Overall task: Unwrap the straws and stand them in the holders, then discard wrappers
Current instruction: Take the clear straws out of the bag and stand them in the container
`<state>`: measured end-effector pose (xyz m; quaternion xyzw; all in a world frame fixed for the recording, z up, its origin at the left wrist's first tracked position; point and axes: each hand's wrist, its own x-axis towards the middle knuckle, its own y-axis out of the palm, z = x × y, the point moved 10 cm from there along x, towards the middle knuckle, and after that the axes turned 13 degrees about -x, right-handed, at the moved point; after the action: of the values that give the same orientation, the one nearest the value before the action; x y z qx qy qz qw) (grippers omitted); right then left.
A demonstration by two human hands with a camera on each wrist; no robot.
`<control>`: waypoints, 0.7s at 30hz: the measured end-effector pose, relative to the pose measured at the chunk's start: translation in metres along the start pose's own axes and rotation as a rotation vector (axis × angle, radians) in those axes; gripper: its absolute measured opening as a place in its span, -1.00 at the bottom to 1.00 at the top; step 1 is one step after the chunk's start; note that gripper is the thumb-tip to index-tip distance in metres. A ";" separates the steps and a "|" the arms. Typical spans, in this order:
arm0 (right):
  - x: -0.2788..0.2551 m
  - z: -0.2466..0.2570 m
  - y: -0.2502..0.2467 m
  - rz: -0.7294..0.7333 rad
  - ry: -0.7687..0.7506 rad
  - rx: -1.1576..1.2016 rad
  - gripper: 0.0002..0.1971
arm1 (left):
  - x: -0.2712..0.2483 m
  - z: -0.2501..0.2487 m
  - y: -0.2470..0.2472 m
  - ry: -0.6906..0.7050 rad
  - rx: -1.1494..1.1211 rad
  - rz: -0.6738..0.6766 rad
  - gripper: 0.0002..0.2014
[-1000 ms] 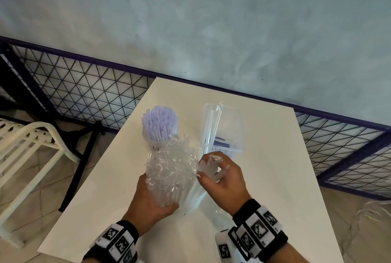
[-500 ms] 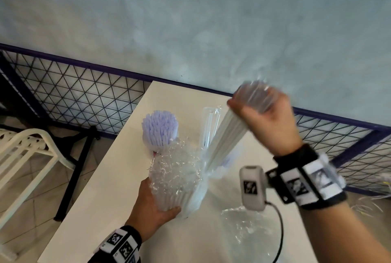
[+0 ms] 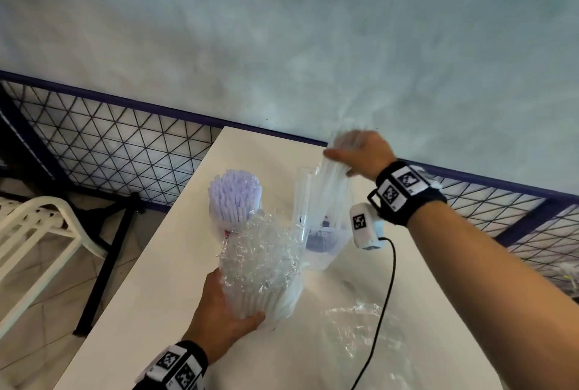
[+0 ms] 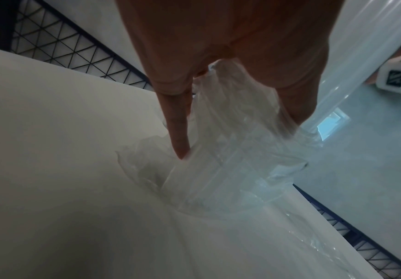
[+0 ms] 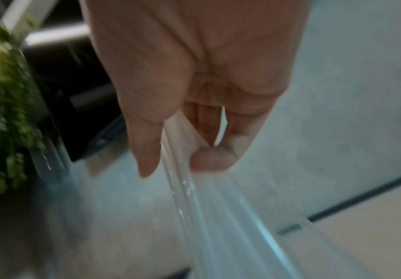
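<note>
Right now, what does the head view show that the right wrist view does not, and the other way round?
Only the head view shows the left hand gripping the wrapped bundle, the purple straws, the clear holder and a loose wrapper. Only the right wrist view shows blurred green foliage. Both show the right hand gripping clear straws, the wall and the table.

Black wristbands (image 3: pixel 404 192) with square-code tags, white cabled camera (image 3: pixel 365 226)
</note>
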<state>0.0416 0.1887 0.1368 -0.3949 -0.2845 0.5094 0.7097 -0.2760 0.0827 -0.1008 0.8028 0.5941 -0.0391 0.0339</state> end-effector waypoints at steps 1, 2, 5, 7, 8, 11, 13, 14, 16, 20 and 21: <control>-0.003 -0.005 0.022 0.109 0.006 -0.061 -0.46 | 0.000 -0.001 0.001 0.003 -0.003 0.003 0.08; -0.004 -0.010 0.036 0.169 0.018 -0.097 -0.33 | 0.000 -0.001 0.001 0.004 -0.012 0.007 0.07; -0.007 -0.020 0.040 0.180 0.110 -0.146 0.00 | -0.001 -0.002 0.003 -0.006 -0.055 0.020 0.02; -0.007 -0.017 0.031 0.156 0.117 -0.114 0.03 | -0.001 -0.004 0.003 0.001 -0.069 0.022 -0.01; -0.006 -0.015 0.026 0.136 0.115 -0.068 -0.01 | -0.001 -0.004 0.003 0.007 -0.063 0.020 -0.02; -0.006 -0.010 0.013 0.047 0.101 0.090 -0.17 | 0.000 -0.002 0.002 0.007 -0.069 0.026 -0.01; -0.008 -0.009 0.010 0.026 0.097 0.155 -0.31 | 0.000 -0.003 0.002 0.016 -0.053 0.027 0.01; -0.009 -0.008 0.010 0.026 0.084 0.157 -0.40 | 0.000 -0.004 0.003 0.024 -0.049 0.030 0.02; -0.012 0.001 0.011 0.046 0.019 0.100 -0.63 | 0.000 -0.005 0.003 0.043 -0.019 0.025 0.02; -0.044 0.037 0.023 0.185 -0.176 -0.025 -0.75 | 0.002 -0.001 0.001 0.036 -0.013 0.027 0.04; -0.058 0.046 0.029 0.236 -0.225 -0.061 -0.70 | 0.002 0.000 0.001 0.028 -0.021 0.030 0.04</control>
<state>-0.0285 0.1516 0.1359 -0.3873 -0.3292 0.6215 0.5961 -0.2745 0.0844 -0.1015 0.8115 0.5829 -0.0211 0.0348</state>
